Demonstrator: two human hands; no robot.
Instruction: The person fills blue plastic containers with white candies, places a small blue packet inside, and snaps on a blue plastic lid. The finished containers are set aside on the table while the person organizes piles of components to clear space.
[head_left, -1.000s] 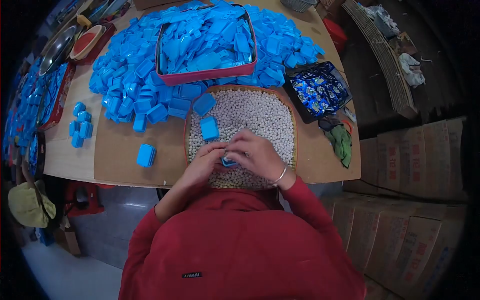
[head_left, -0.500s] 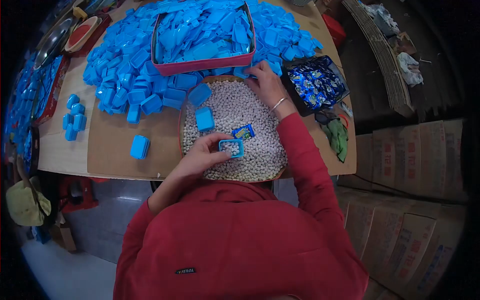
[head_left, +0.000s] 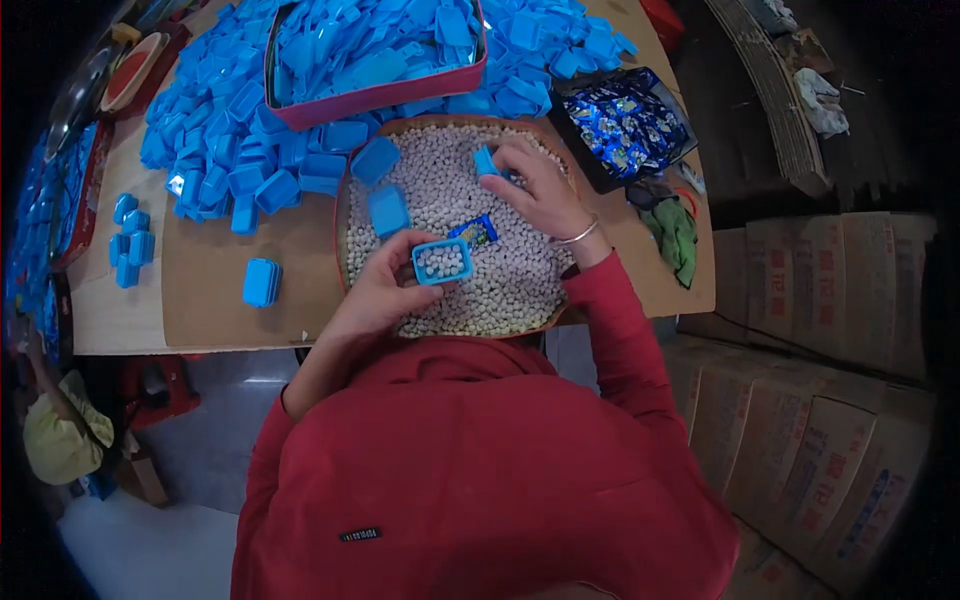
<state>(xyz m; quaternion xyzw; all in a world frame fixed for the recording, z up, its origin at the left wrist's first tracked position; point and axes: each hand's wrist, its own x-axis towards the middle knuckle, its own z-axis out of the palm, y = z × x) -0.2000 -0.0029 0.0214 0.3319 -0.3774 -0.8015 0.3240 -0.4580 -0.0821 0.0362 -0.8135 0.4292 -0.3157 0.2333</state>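
Note:
My left hand (head_left: 385,280) grips a small blue plastic box (head_left: 446,281), its open top up and white pellets inside. Pinched in the fingers of my right hand (head_left: 545,192) is a blue plastic piece (head_left: 486,161), either a box or a lid; I cannot tell which. Both hands are over a wide orange-rimmed tray (head_left: 340,225) filled with white pellets (head_left: 490,300). Between the hands a dark blue printed packet (head_left: 473,231) lies on the pellets. Two more blue boxes (head_left: 389,210) rest at the tray's left side.
Behind the tray stands a pink-walled box (head_left: 385,100) of blue pieces amid a large blue heap (head_left: 230,150). A black bin (head_left: 590,165) of packets and a green cloth (head_left: 673,240) lie right. Closed blue boxes (head_left: 262,282) stand left; a yellow-clad person (head_left: 65,430) is beyond.
My right hand has drawn back from the heap's edge to over the pellets, with a blue piece in its fingers. The view has shifted slightly; my left hand still holds the filled box.

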